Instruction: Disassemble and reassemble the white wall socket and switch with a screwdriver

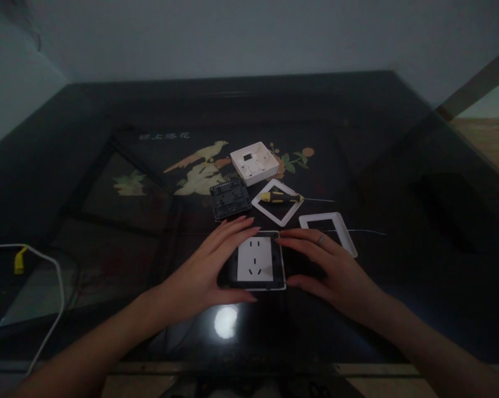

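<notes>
A wall socket (pixel 255 260) with a white slotted face and a black frame lies in front of me, a thin white rim showing along its edge. My left hand (pixel 216 265) grips it from the left, fingers across the far edge and thumb along the near edge. From the right, my right hand (pixel 324 260), with a ring on one finger, holds its right edge between fingertips and thumb. Just beyond my left fingers lies a black plastic plate (pixel 230 199). A white square frame (pixel 269 218) lies past the socket, with a black-and-yellow screwdriver (pixel 282 198) across it.
An open white mounting box (pixel 255 166) sits farther back. Another white frame (pixel 346 237) is beside my right hand, partly covered by it. A white cable (pixel 61 282) with a yellow tag (pixel 19 261) runs down the left. The dark glossy table (pixel 398 166) carries a bird-and-flower picture.
</notes>
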`<state>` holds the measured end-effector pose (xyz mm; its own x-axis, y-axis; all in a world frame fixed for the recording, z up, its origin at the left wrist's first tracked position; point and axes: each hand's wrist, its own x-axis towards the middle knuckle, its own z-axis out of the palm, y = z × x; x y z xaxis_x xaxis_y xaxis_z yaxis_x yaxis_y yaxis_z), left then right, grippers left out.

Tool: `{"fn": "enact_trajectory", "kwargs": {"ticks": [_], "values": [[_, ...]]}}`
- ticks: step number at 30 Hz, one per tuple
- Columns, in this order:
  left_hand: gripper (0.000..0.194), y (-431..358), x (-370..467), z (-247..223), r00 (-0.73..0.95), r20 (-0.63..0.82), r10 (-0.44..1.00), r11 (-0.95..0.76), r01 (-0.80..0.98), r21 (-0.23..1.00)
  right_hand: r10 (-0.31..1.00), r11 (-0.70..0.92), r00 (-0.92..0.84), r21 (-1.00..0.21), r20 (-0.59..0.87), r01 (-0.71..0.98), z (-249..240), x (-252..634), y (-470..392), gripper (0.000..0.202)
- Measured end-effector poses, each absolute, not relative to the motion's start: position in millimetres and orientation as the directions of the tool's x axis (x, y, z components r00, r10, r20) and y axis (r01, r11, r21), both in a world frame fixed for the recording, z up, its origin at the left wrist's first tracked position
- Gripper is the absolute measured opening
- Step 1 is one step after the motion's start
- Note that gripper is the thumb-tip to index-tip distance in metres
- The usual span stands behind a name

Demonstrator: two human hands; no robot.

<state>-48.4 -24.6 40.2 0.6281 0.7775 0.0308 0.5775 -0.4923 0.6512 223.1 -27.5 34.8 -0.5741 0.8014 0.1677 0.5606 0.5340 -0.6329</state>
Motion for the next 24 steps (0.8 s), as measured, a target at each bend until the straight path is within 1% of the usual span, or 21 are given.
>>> {"fn": "enact_trajectory", "kwargs": {"ticks": [4, 6, 8, 12, 16, 19, 24], "values": [[0.089, -27, -63, 38, 0.570, 0.029, 0.821, -0.426, 0.579, 0.695, 0.797, 0.518, -0.586, -0.662, 0.143, 0.542, 29, 218, -29, 0.058], [0.091, -30, -66, 36, 0.558, 0.010, 0.830, -0.402, 0.585, 0.704, 0.795, 0.492, -0.597, -0.688, 0.105, 0.534, 27, 215, -29, 0.067], [0.093, -35, -66, 34, 0.561, -0.005, 0.828, -0.396, 0.591, 0.703, 0.795, 0.451, -0.605, -0.715, 0.050, 0.534, 26, 213, -30, 0.070], [0.087, -40, -63, 31, 0.560, -0.023, 0.828, -0.390, 0.605, 0.694, 0.801, 0.401, -0.598, -0.740, -0.002, 0.540, 27, 212, -30, 0.069], [0.082, -42, -64, 29, 0.566, -0.025, 0.824, -0.390, 0.598, 0.700, 0.791, 0.429, -0.611, -0.724, 0.013, 0.541, 27, 215, -30, 0.066], [0.082, -43, -64, 28, 0.574, -0.012, 0.819, -0.409, 0.597, 0.690, 0.782, 0.449, -0.623, -0.713, 0.022, 0.539, 27, 217, -29, 0.065], [0.081, -43, -64, 28, 0.575, -0.030, 0.817, -0.398, 0.602, 0.692, 0.778, 0.463, -0.628, -0.698, 0.023, 0.547, 27, 217, -27, 0.063]]}}
